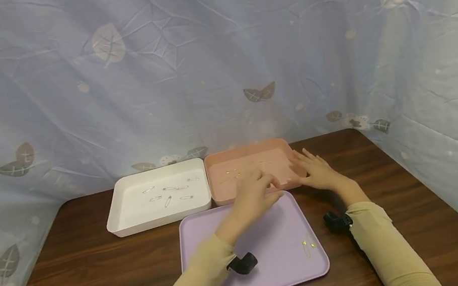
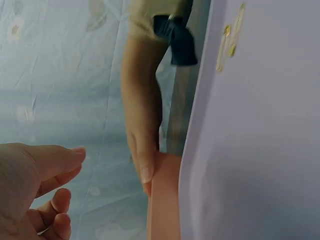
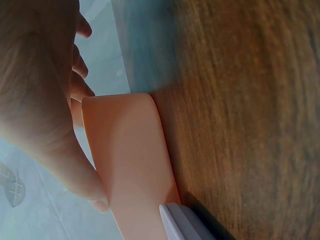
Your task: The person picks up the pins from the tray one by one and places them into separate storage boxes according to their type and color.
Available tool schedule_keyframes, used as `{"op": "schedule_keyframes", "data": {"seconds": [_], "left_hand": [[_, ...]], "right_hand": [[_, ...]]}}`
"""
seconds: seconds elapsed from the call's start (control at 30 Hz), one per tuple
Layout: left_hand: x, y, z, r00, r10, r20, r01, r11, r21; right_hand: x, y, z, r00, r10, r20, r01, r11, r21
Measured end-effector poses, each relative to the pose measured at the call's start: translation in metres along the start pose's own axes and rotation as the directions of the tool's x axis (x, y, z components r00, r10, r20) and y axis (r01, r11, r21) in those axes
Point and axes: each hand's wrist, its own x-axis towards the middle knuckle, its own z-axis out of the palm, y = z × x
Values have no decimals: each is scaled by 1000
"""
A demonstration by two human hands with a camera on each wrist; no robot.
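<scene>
My left hand [image 1: 251,196] hovers over the front rim of the shallow orange tray [image 1: 214,189], its thumb and bent index finger apart. In the left wrist view, no object shows between its fingers. The right hand [image 1: 321,174] rests at that tray's right front corner, fingers fairly straight and spread; in the right wrist view its thumb [image 3: 82,175] lies along the rim. Several gold safety pins [image 1: 231,171] lie inside the orange tray, partly hidden by the left hand. Two more gold safety pins [image 1: 306,249] are on the lilac tray [image 1: 274,270] near its right edge.
Left of the orange tray stands a white tray [image 1: 132,206] with several silver safety pins [image 1: 168,202]. The lilac tray lies in front, under the left forearm. All are on a dark wooden table [image 1: 83,281], with a patterned curtain [image 1: 146,91] behind and beside it.
</scene>
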Motion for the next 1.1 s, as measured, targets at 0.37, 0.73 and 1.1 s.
{"op": "schedule_keyframes", "data": {"seconds": [0.37,0.73,1.1], "left_hand": [[-18,15,8,978,30,205,-31,1000,1],[-30,20,31,930,139,341,-111,989,-99],[-37,21,38,853,183,489,-115,979,-167]], "right_hand": [[-1,-1,-2,1000,8,12,-8,1000,11],[-1,0,-1,1000,15,12,-15,1000,16],[-1,-1,0,1000,16,16,-17,999,28]]}}
